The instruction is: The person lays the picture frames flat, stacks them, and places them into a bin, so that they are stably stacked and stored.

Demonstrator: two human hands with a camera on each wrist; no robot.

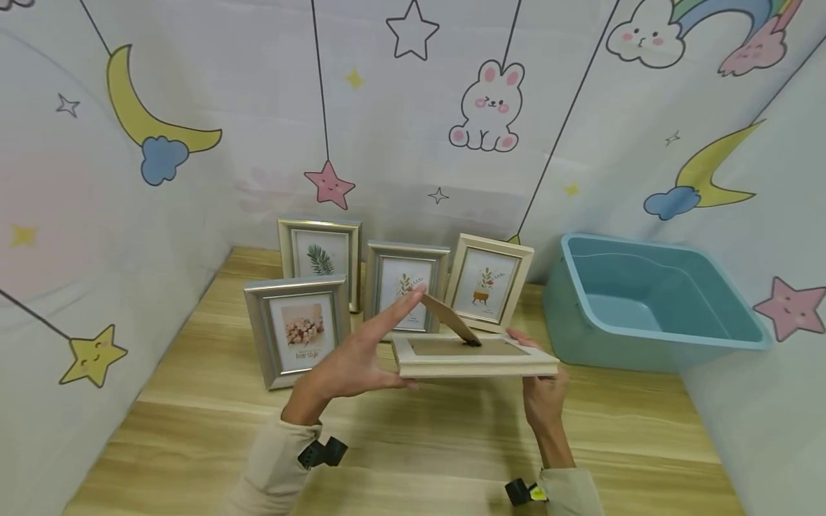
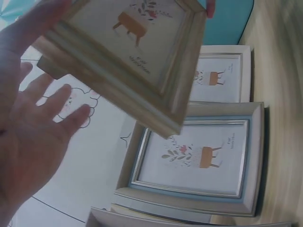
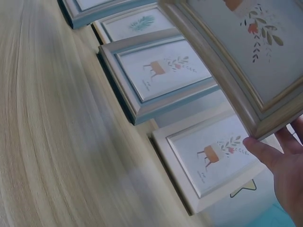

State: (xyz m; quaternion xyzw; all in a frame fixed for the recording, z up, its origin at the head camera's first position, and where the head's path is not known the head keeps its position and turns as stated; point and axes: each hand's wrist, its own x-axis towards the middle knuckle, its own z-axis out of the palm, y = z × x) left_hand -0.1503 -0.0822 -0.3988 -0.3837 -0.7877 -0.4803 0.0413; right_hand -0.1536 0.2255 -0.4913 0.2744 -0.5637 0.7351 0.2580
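Note:
A cream picture frame (image 1: 477,365) is held up over the table, its brown back upward in the head view and its support leg (image 1: 448,320) folded out. My left hand (image 1: 361,355) holds its left end, thumb at the lower edge and fingertips at the raised leg's tip. In the left wrist view, those fingers (image 2: 47,101) spread behind the frame. My right hand (image 1: 544,390) grips the right end; in the right wrist view, its thumb presses the corner of the frame (image 3: 258,120). The held frame's front shows a potted-plant print (image 2: 130,26).
Several picture frames stand behind: a silver one (image 1: 340,287) at front left, a gold-edged one (image 1: 282,240) behind it, a grey one (image 1: 408,248) in the middle and a cream one (image 1: 521,287). A blue-green tub (image 1: 600,351) stands at right on the wooden table (image 1: 193,437).

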